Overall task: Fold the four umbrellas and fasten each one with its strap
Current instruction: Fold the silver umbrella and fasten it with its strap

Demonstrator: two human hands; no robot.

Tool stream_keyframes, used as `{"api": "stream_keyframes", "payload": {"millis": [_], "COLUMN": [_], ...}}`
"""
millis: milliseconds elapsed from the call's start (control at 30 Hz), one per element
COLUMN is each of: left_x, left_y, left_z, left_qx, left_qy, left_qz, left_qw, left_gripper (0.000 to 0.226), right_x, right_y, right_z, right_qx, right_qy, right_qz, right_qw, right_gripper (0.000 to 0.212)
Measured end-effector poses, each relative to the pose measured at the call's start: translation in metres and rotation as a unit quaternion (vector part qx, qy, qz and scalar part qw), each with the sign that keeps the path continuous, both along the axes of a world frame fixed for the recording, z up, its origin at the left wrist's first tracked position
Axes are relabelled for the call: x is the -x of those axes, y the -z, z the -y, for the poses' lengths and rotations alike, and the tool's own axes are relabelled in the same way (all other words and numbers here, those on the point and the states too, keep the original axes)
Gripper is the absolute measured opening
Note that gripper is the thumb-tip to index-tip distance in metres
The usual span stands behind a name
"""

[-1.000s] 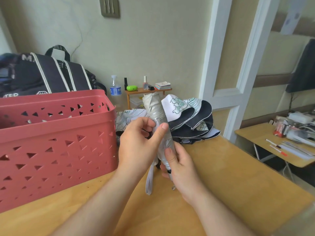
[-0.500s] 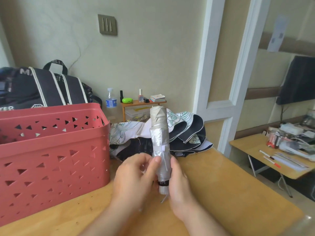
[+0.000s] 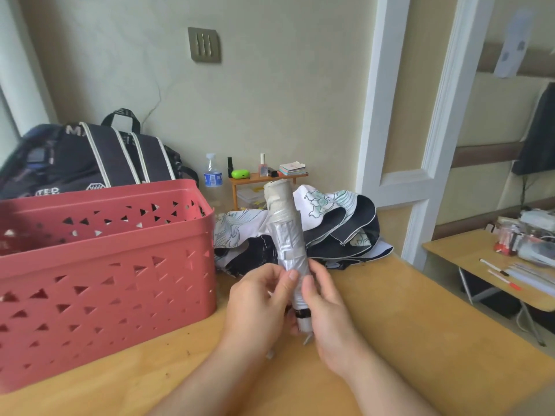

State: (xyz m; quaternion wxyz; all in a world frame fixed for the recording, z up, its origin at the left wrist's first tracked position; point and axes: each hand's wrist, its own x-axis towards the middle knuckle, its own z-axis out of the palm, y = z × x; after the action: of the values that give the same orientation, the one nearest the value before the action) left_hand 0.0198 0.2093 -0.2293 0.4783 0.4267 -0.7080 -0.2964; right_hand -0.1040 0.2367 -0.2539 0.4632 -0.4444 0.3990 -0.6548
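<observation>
Fingers (image 3: 289, 280) of both hands were curled round one rolled umbrella (image 3: 288, 247), which stood nearly upright above the wooden table (image 3: 405, 319). In the head view, the left hand (image 3: 258, 304) gripped its lower part from the left, thumb laid against the silver cloth. The right hand (image 3: 322, 310) gripped it from the right, just above the dark band near the handle (image 3: 304, 321). A pale strap (image 3: 286, 252) lay along the rolled cloth; whether it was fastened could not be told.

Behind the held umbrella, a heap of loose umbrellas (image 3: 339, 226) in white, green print and dark cloth lay at the far edge of the table; how many were in the heap could not be counted, as the held umbrella stood in front of its middle. One red basket (image 3: 105, 265) with triangular holes stood to the left, close beside the left hand. One dark bag (image 3: 99, 157) with pale stripes rose behind the basket. One water bottle (image 3: 213, 175) and one small wooden shelf (image 3: 264, 178) stood against the wall, the shelf bearing small items. A second table (image 3: 474, 259) with pens stood well apart on the right.
</observation>
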Motion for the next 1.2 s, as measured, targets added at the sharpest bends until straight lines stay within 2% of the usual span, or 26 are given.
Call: {"api": "stream_keyframes", "payload": {"millis": [33,133,200,300,400,467,533,633,700,767,900,967,1133,1200], "left_x": [0.001,0.004,0.005,0.004,-0.002,-0.006,-0.010,-0.014,-0.016,-0.018,-0.019,-0.019,-0.018,-0.017], "left_y": [-0.002,-0.006,-0.004,-0.002,-0.004,-0.007,-0.011,-0.020,-0.025,-0.029,-0.032,-0.032,-0.027,-0.026], "left_z": [-0.003,-0.010,-0.010,-0.004,0.002,0.006,0.010,0.017,0.019,0.018,0.017,0.020,0.028,0.028], "left_qx": [-0.017,-0.042,-0.075,-0.115,-0.135,-0.124,-0.090,-0.039,-0.011,0.023,0.069,0.066,0.004,-0.003], "left_qy": [0.024,0.074,0.114,0.181,0.200,0.199,0.157,0.065,0.043,0.023,-0.024,-0.023,0.041,0.057], "left_qz": [-0.013,-0.042,-0.087,-0.137,-0.134,-0.123,-0.122,-0.150,-0.156,-0.129,-0.063,-0.062,-0.132,-0.144], "left_qw": [0.999,0.996,0.987,0.967,0.961,0.964,0.976,0.986,0.987,0.991,0.995,0.996,0.990,0.988], "left_gripper": [0.029,0.030,0.030,0.032,0.034,0.035,0.039,0.039,0.029,0.020,0.021,0.020,0.014,0.015], "right_x": [-0.001,-0.001,0.002,0.004,0.003,0.001,0.001,0.000,0.000,0.000,0.002,0.002,0.001,0.001], "right_y": [0.000,-0.002,-0.003,-0.004,-0.003,-0.002,-0.002,0.000,0.002,0.003,0.002,0.002,0.001,0.000], "right_z": [0.000,0.000,-0.001,-0.002,-0.003,-0.004,-0.004,-0.004,-0.003,-0.002,-0.003,-0.003,-0.004,-0.005], "right_qx": [0.000,-0.029,-0.046,-0.032,-0.020,-0.018,-0.017,-0.017,-0.021,-0.017,-0.009,-0.015,-0.007,0.010], "right_qy": [0.004,0.009,0.008,0.008,-0.005,-0.010,-0.012,-0.005,0.003,0.015,0.033,0.039,0.068,0.072], "right_qz": [0.006,0.025,0.026,0.014,-0.016,-0.035,-0.051,-0.083,-0.110,-0.119,-0.121,-0.119,-0.121,-0.122], "right_qw": [1.000,0.999,0.999,0.999,1.000,0.999,0.998,0.996,0.994,0.993,0.992,0.992,0.990,0.990], "right_gripper": [0.032,0.058,0.063,0.053,0.036,0.027,0.024,0.030,0.031,0.029,0.016,0.015,0.006,0.011]}}
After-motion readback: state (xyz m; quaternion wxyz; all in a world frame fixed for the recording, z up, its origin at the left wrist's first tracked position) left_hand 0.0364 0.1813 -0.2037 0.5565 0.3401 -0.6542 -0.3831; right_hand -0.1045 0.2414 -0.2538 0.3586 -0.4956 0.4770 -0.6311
